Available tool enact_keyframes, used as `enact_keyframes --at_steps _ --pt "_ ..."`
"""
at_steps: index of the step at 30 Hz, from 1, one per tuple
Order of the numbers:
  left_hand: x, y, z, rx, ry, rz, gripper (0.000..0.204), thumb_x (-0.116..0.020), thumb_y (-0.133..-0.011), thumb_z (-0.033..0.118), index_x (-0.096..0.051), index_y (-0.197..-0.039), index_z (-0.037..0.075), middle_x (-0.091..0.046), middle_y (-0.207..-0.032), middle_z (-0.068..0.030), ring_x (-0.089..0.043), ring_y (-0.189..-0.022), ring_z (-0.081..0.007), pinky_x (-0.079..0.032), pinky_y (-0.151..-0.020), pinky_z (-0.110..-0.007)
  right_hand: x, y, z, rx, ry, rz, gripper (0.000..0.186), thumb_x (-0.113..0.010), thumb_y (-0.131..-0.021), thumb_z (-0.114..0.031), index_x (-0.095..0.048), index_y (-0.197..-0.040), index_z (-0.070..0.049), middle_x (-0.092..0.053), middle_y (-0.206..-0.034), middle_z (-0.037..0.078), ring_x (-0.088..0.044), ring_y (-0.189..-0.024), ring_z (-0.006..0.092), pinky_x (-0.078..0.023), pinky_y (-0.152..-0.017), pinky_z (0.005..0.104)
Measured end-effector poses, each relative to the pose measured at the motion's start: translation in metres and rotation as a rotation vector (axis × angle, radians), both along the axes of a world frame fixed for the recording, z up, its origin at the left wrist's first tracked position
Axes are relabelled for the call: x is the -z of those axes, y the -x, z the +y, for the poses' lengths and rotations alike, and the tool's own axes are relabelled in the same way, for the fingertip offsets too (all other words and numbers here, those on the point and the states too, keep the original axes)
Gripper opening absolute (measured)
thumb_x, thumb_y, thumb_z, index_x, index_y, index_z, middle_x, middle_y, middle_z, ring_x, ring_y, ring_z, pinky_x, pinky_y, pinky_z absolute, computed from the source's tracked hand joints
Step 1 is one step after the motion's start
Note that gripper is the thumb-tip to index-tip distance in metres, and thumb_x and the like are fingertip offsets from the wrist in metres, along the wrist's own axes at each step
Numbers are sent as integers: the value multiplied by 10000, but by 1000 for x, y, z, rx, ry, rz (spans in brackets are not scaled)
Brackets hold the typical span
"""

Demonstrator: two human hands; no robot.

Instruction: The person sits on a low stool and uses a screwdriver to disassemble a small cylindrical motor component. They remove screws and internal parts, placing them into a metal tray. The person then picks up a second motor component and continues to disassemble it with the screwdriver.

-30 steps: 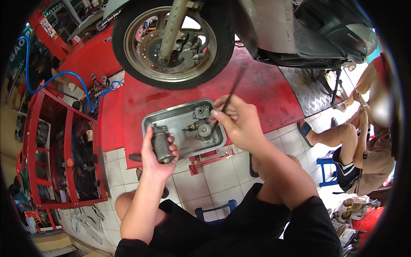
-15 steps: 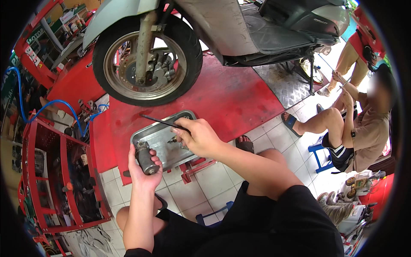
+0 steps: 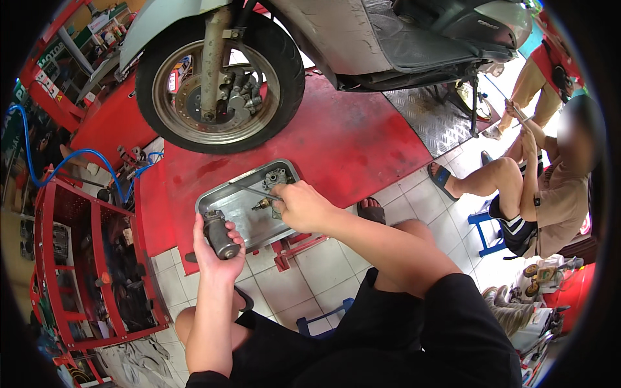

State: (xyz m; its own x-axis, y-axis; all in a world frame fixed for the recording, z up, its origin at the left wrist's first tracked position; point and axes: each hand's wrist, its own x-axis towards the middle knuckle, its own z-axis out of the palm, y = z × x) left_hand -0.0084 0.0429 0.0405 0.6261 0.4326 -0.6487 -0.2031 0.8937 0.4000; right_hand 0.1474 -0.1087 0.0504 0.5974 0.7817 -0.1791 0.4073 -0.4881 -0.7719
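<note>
Wrapped in my left hand (image 3: 212, 255) is a dark cylindrical metal part, by its look a starter motor (image 3: 222, 240), tilted over the near left corner of a metal tray (image 3: 206, 202). My right hand (image 3: 301, 205) is closed on a thin, long rod-like tool (image 3: 253, 191); its handle is hidden in the fist, and its tip points left over the tray. Inside the tray, a round gear-like metal part (image 3: 276, 177) rests at the far right corner. A small part with a brass-coloured piece (image 3: 262, 204) lies beside my right hand, which partly covers what is there.
The tray stands on a red lift platform (image 3: 349, 132), in front of a scooter's front wheel (image 3: 291, 84). To the left are a red tool rack (image 3: 97, 258) and a blue air hose (image 3: 84, 153). A seated person (image 3: 556, 174) is at the right, near a blue stool (image 3: 482, 236).
My right hand has shifted slightly right and down, and the tool's tip has moved right, from past the tray's far rim to over the tray. My left hand still holds the starter motor.
</note>
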Motion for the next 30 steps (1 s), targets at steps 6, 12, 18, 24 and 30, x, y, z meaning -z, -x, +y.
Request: enact_keyframes --at_steps 6,12,18,24,30 --pt "-4 -1 -3 -33 -12 1 432 -656 -880 536 -578 -952 118 -591 -784 -41 -526 -655 -132 -434 -595 -257 32 13 2 -157 67 -200 241 -599 -797 -54 -639 -1006 60 -648 -1044 304 -663 -938 442 -538 -837 505" --pt "-5 3 3 -51 12 -4 449 -655 -878 547 -570 -946 112 -587 -771 -39 -525 -641 -135 -431 -590 -262 56 48 31 -384 196 -309 470 -625 -771 -60 -548 -1191 137 -387 -1455 348 -671 -1017 429 -578 -828 445" --pt "-7 3 3 34 17 -53 455 -688 -864 525 -565 -948 95 -597 -795 -48 -534 -653 -118 -447 -580 -236 90 46 50 -298 215 -327 513 -718 -739 -103 -566 -1179 114 -389 -1461 334 -674 -1020 418 -575 -835 449" --pt "0 10 4 -23 -43 -76 337 -687 -888 480 -622 -918 151 -582 -688 5 -514 -515 -69 -422 -445 -189 79 45 59 -509 398 -248 319 -791 -727 -277 -761 -907 -16 -733 -947 184 -720 -920 319 -585 -786 415" --pt "-8 0 -15 -21 -71 -9 400 -673 -905 460 -582 -968 76 -586 -781 -16 -521 -561 -69 -444 -492 -185 79 44 37 -334 278 -303 262 -815 -681 -178 -760 -880 -17 -732 -922 167 -720 -921 306 -579 -787 387"
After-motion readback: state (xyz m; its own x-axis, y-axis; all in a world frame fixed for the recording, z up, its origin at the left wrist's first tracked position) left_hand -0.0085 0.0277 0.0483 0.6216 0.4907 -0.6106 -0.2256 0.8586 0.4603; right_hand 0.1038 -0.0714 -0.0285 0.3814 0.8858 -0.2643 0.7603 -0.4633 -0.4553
